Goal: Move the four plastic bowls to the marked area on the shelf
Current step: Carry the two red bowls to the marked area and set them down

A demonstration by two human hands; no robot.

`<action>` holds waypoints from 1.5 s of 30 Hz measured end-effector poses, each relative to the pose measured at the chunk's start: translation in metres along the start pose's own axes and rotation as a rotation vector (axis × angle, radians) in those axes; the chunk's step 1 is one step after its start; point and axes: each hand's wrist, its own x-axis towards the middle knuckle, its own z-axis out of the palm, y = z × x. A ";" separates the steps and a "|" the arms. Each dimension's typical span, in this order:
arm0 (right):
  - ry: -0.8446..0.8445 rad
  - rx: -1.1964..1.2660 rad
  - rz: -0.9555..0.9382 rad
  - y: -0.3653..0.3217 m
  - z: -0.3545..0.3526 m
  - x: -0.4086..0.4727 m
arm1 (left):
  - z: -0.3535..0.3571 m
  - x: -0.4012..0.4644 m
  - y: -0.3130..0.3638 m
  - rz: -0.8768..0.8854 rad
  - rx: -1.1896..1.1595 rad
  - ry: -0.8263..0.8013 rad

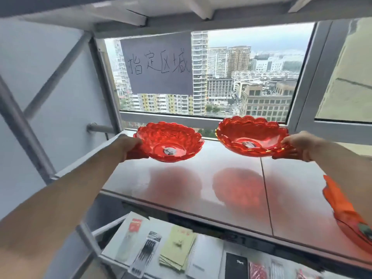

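Two red translucent plastic bowls with scalloped rims hang above the shelf. My left hand (130, 147) grips the left bowl (171, 141) by its left rim. My right hand (298, 146) grips the right bowl (251, 135) by its right rim. Both bowls cast red shadows on the glossy shelf board (201, 178) beneath them. On the window behind the left bowl is taped a grey paper sign (159, 63) with handwritten characters. More red plastic bowls (350, 216) lie at the shelf's right edge, partly cut off by the frame.
A grey metal shelf frame (24, 125) with diagonal braces stands at the left, and another shelf board runs overhead. The lower shelf (207, 250) holds packaged pens, notebooks, yellow-green paper packs and a black diary. Behind the shelf is a window over a city.
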 end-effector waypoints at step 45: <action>0.229 0.011 0.162 -0.061 0.290 -0.023 | -0.172 0.236 -0.030 -0.013 0.094 -0.120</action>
